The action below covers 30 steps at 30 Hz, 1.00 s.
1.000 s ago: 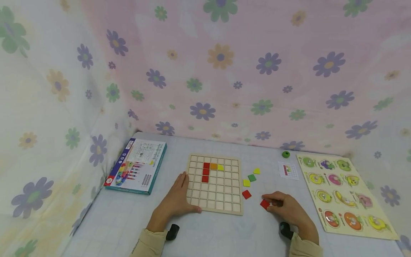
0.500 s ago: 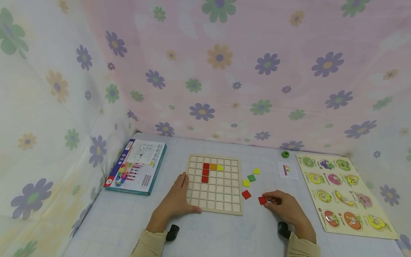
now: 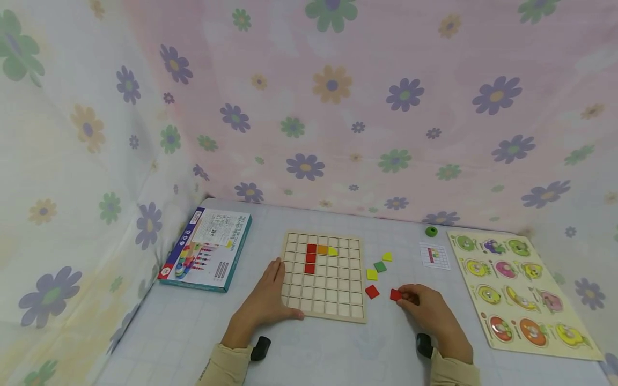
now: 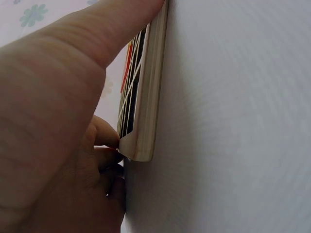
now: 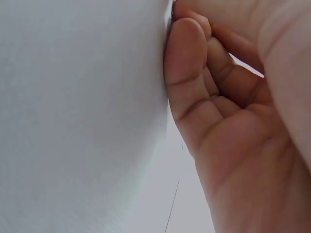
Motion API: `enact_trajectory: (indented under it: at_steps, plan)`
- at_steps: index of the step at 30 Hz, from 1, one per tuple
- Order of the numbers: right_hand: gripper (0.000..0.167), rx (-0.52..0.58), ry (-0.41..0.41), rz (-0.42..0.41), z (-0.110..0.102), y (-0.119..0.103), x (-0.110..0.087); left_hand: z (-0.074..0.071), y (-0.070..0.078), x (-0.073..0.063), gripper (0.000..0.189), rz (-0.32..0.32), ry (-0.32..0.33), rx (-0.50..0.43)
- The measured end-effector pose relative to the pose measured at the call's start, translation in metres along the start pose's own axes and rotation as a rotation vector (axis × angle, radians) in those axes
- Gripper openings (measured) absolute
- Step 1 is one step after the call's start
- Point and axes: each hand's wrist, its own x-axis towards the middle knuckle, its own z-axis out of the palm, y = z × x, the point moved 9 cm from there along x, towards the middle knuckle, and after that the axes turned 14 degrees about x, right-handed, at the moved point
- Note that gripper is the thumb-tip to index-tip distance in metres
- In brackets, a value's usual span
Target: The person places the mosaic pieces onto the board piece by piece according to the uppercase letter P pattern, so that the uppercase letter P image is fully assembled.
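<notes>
With the clock centred on the wooden board (image 3: 324,284), my left hand (image 3: 263,301) lies at 8 o'clock, fingers stretched along its left edge, thumb on the near edge; easing that touch could let the board skid on the tabletop (image 3: 372,354) and unsettle its pieces. Between 3 and 4, my right hand (image 3: 431,309) pinches a red tile (image 3: 395,295); only one side is caught, so a loose squeeze could let it twist or drop. At its 9 o'clock lies a loose red tile (image 3: 372,291), near enough to be bumped by a low sweep. In the board, three red squares (image 3: 311,259) stand in a column; the rounded yellow piece (image 3: 333,251) might turn if jostled. Around 3, the yellow square (image 3: 372,274) and green square (image 3: 380,266) could be scattered by a dragging sleeve (image 3: 454,371); the printed card (image 3: 435,256) lies farther out.
</notes>
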Motion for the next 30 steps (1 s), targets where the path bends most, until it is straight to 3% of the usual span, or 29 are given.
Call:
enact_trajectory:
  at_steps: [10,19,30]
  plan:
    - [0.031,-0.034,0.011,-0.06,0.0,-0.007,0.0,0.0,0.0,0.001,0.142,-0.002,0.006,0.003]
    - [0.037,0.005,0.021,0.023,-0.002,0.004,0.001,0.001,0.0,0.001,0.141,0.002,0.005,0.014]
    - [0.039,0.023,0.028,0.039,-0.005,0.003,0.0,0.0,0.0,0.0,0.14,0.006,0.002,0.01]
